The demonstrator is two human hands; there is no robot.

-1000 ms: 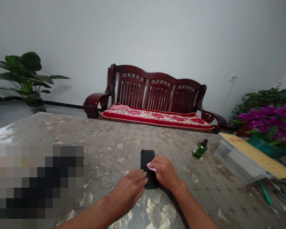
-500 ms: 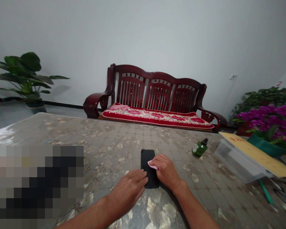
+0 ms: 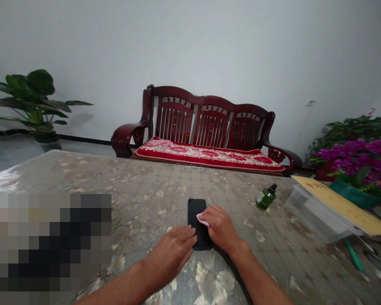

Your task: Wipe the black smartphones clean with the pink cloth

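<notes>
A wide table (image 3: pixel 139 178), shiny and flower-patterned, is standing before a carved wooden sofa (image 3: pixel 209 101). On it a flat black phone (image 3: pixel 201 235) is lying, its long axis pointing away, toward the sofa. The grip of the right hand (image 3: pixel 221 226) is pinching a thin pink cloth (image 3: pixel 202 220) over the phone; the left hand (image 3: pixel 178 243) is resting straight fingers at its left edge, gripping nothing.

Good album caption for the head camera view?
Left hand touching a smartphone, right hand holding a pink cloth over it.
</notes>
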